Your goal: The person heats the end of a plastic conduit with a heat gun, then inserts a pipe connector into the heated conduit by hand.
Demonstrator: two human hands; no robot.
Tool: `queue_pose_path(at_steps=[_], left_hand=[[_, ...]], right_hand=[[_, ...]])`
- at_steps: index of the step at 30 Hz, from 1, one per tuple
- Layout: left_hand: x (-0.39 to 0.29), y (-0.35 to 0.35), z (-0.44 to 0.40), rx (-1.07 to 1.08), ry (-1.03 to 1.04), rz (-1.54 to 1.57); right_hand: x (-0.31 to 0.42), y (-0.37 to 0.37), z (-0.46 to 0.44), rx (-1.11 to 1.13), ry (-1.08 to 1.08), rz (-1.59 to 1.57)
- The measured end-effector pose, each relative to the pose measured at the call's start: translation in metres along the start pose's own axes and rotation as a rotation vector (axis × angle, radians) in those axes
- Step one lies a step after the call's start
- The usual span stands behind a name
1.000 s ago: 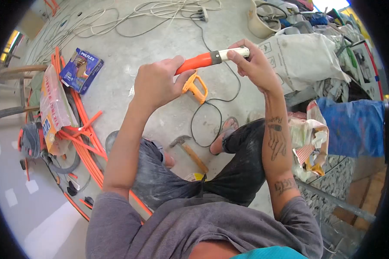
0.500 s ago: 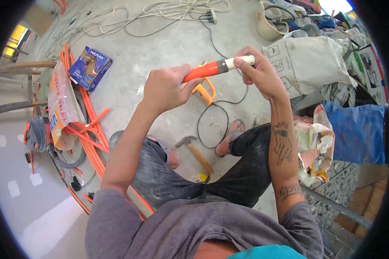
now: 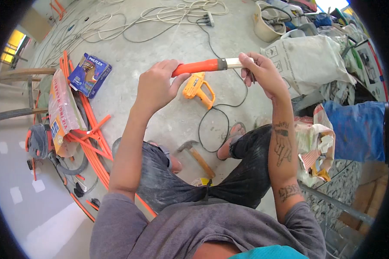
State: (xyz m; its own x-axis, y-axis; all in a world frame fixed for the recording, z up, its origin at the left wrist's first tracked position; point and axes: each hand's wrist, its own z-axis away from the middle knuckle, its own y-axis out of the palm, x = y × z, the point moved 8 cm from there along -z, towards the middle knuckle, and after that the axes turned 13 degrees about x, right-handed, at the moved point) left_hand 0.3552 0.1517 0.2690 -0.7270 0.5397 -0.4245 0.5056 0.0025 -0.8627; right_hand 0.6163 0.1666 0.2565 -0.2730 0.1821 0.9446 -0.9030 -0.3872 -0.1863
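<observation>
My left hand [image 3: 156,84] grips the left end of an orange-handled tool [image 3: 199,67], its thumb lowered beneath the handle. A dark grey collar joins the orange handle to a narrow pale section on the right. My right hand [image 3: 263,73] is closed around that pale end, whose tip is hidden by the fingers. Something small and dark shows below those fingers, too little of it to name. Both hands are raised above the floor, holding the tool nearly level. Beneath it lies a corded yellow-orange power tool [image 3: 199,90], pistol-shaped.
A hammer [image 3: 199,159] rests between my feet. To the left are orange pipes [image 3: 93,151], a blue box [image 3: 90,75] and a plastic sack [image 3: 65,110]. Tangled cables [image 3: 160,17] lie ahead. A white sack [image 3: 311,60], bucket [image 3: 268,23] and blue bag [image 3: 354,131] stand right.
Both hands have shifted slightly, and the tool has tilted from rising rightward to nearly level. My right fingers have changed their hold on the pale end. More of the yellow-orange power tool shows.
</observation>
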Motion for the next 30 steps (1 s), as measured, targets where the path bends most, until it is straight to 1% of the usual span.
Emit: queue_pose_path(at_steps=[4, 8, 10, 11, 13, 14, 16, 19, 21, 22, 23, 24, 25, 26, 27, 29, 30], left_hand=[[-0.002, -0.001, 0.0, 0.042, -0.013, 0.082], [0.0, -0.004, 0.002, 0.047, 0.01, 0.119], [0.003, 0.001, 0.001, 0.146, 0.009, 0.145], [0.0, 0.0, 0.0, 0.153, 0.017, 0.145], [-0.002, 0.004, -0.001, 0.224, -0.007, 0.284], [-0.006, 0.005, 0.0, 0.232, 0.0, 0.284], [-0.008, 0.007, 0.002, 0.222, -0.083, 0.357], [0.0, 0.018, 0.006, 0.169, -0.067, 0.339], [0.018, 0.02, 0.004, 0.069, 0.028, 0.137], [0.032, 0.02, 0.0, 0.07, -0.041, 0.106], [0.049, 0.015, 0.001, 0.012, -0.11, -0.028], [0.151, 0.037, 0.003, 0.079, -0.42, -0.316], [0.142, 0.035, 0.021, 0.048, -0.458, 0.298], [0.126, 0.024, 0.019, -0.052, -0.459, 0.896], [0.121, 0.017, 0.024, -0.047, -0.481, 0.889], [0.118, 0.033, 0.03, -0.216, -0.482, 1.862], [0.131, 0.035, 0.023, -0.234, -0.486, 1.853]], right_hand=[[0.002, -0.001, 0.002, -0.032, -0.037, -0.024], [0.003, 0.002, 0.005, 0.012, 0.002, 0.006], [0.003, 0.004, 0.008, 0.018, 0.026, 0.016], [0.003, 0.002, 0.007, -0.001, 0.023, -0.006], [0.001, -0.002, 0.007, -0.032, 0.02, -0.035], [-0.004, -0.002, 0.006, -0.011, 0.039, -0.101], [-0.011, -0.002, 0.003, 0.004, 0.059, -0.168], [-0.021, -0.004, -0.002, 0.037, 0.099, -0.173], [-0.025, -0.004, -0.008, 0.066, 0.066, -0.132], [-0.038, -0.009, -0.012, -0.002, 0.033, -0.312], [-0.067, -0.034, -0.035, 0.261, -0.076, -0.36], [-0.068, -0.001, -0.013, 0.289, 0.009, -0.42], [-0.032, 0.005, 0.013, -0.034, 0.02, -0.327], [-0.017, 0.0, 0.021, -0.188, 0.008, -0.269], [-0.001, -0.003, 0.03, -0.343, 0.004, -0.206], [-0.001, -0.03, 0.029, -0.358, -0.002, 0.17], [-0.041, -0.07, 0.006, -0.194, 0.077, 0.088]])
